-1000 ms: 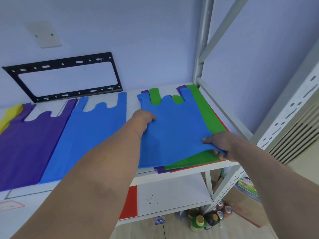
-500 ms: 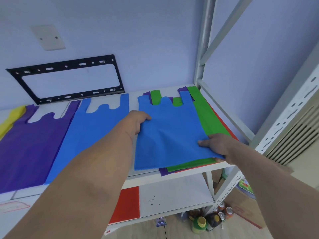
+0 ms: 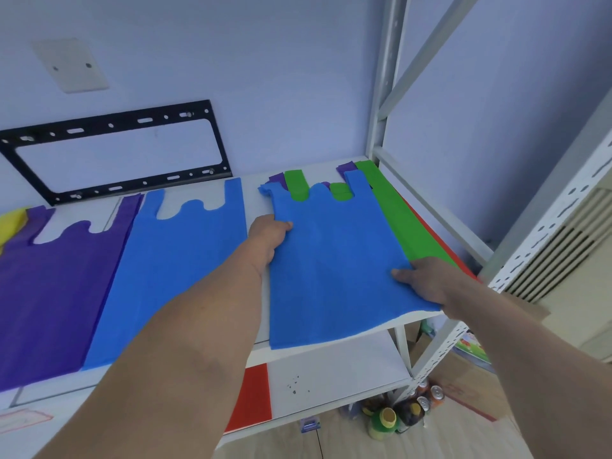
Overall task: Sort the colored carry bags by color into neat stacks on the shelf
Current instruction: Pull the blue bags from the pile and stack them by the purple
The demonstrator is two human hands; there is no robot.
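Note:
A blue carry bag (image 3: 334,266) lies on top of a mixed pile at the right of the white shelf (image 3: 255,193). My left hand (image 3: 270,236) pinches its left edge. My right hand (image 3: 420,283) grips its lower right corner. Under it show a green bag (image 3: 397,213), purple bag tips (image 3: 347,167) and a red bag edge (image 3: 440,243). To the left lie a blue stack (image 3: 172,266), a purple stack (image 3: 49,293) and a yellow bag (image 3: 11,223) at the frame's edge.
A black metal bracket (image 3: 109,150) hangs on the wall behind the shelf. White shelf posts (image 3: 384,94) stand at the right. A lower shelf holds a red sheet (image 3: 251,399). Bottles and cans (image 3: 400,412) stand on the floor below.
The top blue bag has slid toward me and slightly left, and its front edge now hangs past the shelf's front. Both hands kept hold of it.

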